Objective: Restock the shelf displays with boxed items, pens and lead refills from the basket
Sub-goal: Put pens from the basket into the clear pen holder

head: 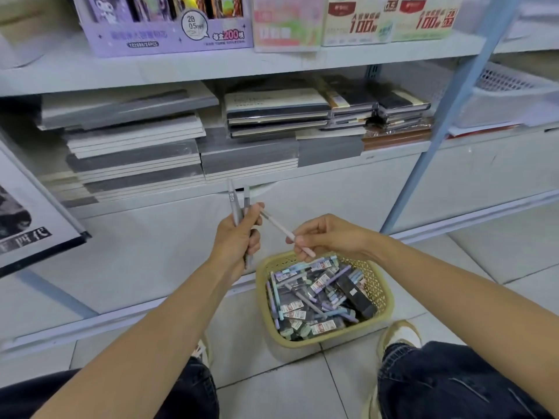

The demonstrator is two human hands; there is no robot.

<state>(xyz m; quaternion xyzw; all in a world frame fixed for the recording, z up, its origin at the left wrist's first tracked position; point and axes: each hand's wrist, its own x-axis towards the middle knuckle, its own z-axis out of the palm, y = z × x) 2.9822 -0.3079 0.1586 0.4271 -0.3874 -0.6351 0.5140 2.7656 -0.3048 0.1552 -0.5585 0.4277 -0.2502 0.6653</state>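
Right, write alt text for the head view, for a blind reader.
A person crouching before a stationery shelf holds several grey pens upright in the left hand while the right hand pinches a pink pen. Below, a yellow basket on the tiled floor holds more pens and refill packs.

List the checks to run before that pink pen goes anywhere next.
1. Left hand grips the grey pens upright: ok.
2. Right hand pinches the pink pen near its lower end: ok.
3. Pink pen's far end touches the left hand: cannot tell.
4. Basket on the floor holds pens and lead refills: ok.
5. Room left in the purple display box on the shelf above: cannot tell.
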